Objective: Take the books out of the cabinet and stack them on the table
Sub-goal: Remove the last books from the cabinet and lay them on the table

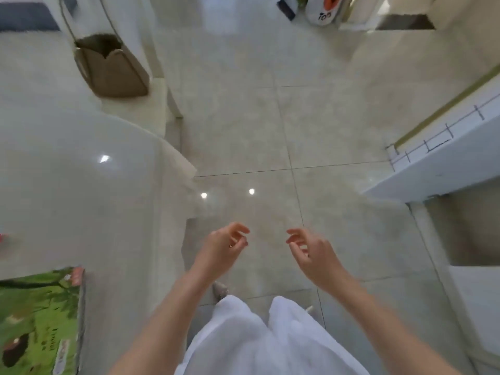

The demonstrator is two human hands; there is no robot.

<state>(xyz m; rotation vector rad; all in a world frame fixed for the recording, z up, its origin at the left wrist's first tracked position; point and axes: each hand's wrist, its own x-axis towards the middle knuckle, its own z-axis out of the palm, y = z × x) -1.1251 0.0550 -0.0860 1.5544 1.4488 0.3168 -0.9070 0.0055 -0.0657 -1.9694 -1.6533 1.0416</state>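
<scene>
Progress looks partial: one green book (40, 320) lies on the table (81, 198). Left hand (226, 246) and right hand (311, 253) hang loosely curled and empty over the floor. No cabinet books show, so I cannot tell how many remain.

Tabletop (67, 185) at left; book (38, 320) lies on its near edge. Bag (111, 69) sits on a chair (159, 104) behind the tabletop. Cabinet (446, 163) at right. Floor (270, 131) between them. Both hands over the floor, apart: left hand (224, 250), right hand (311, 253).
</scene>
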